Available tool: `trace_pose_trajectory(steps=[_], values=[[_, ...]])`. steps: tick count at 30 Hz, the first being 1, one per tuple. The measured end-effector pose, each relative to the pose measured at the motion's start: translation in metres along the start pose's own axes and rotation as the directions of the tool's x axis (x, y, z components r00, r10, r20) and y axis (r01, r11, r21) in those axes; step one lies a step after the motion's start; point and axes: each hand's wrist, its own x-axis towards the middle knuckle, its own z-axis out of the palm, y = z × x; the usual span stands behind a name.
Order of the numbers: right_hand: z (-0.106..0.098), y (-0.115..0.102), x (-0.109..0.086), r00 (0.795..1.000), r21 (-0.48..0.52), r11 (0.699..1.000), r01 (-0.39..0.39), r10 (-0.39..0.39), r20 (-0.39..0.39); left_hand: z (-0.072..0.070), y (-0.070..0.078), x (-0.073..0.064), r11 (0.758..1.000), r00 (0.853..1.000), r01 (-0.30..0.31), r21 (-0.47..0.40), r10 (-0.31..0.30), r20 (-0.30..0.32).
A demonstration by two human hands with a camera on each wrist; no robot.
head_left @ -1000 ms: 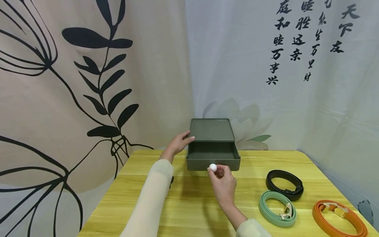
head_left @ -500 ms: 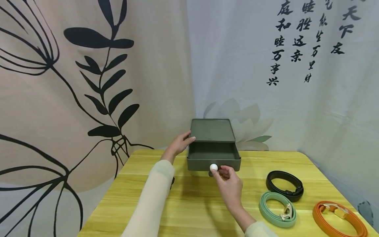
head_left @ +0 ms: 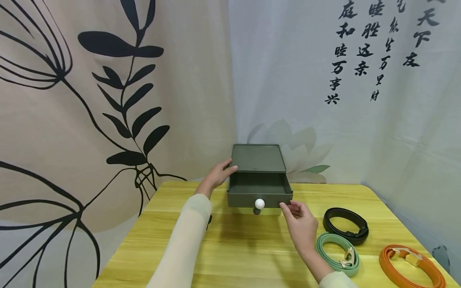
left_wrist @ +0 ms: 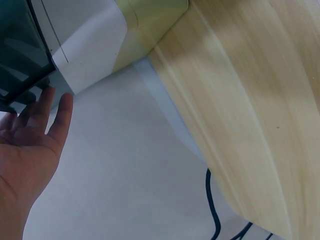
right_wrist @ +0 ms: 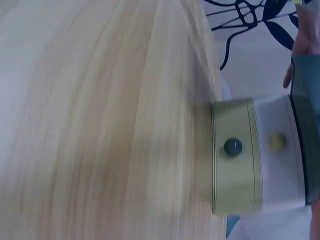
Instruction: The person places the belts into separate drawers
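A small stacked drawer cabinet stands at the back of the table, with its dark green top drawer (head_left: 241, 200) pulled out; the part of its inside that shows holds nothing. A round white knob (head_left: 259, 204) sits on that drawer's front. My left hand (head_left: 216, 176) rests against the left side of the cabinet's dark green top (head_left: 258, 158), fingers extended in the left wrist view. My right hand (head_left: 302, 226) is at the drawer's lower right front corner, fingers loosely bent with nothing between them. In the right wrist view, a white drawer (right_wrist: 279, 175) and a light green drawer (right_wrist: 235, 190) below are closed.
On the right of the wooden table (head_left: 237, 256) lie a coiled black belt (head_left: 360, 236), a coiled green belt (head_left: 324, 256) and a coiled orange belt (head_left: 387, 262). A printed curtain (head_left: 194, 100) hangs behind. Dark cords (left_wrist: 210, 200) show beyond the table edge.
My right hand has let go of the white knob and moved right to the drawer's corner. The drawer stays pulled out, and my left hand has not moved.
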Motion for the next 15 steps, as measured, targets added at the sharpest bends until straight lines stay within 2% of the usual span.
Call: trace_pose_trajectory(steps=[7, 15], values=[[-0.025, 0.017, 0.017, 0.999, -0.049, 0.999, -0.014, 0.013, -0.032, 0.000, 0.000, 0.001, 1.000, 1.000, 0.000, 0.003, 0.000, 0.006], [-0.058, 0.031, 0.040, 0.996, -0.143, 0.986, -0.090, 0.087, -0.026, 0.000, 0.000, -0.001, 1.000, 1.000, -0.005, 0.003, 0.005, 0.000]])
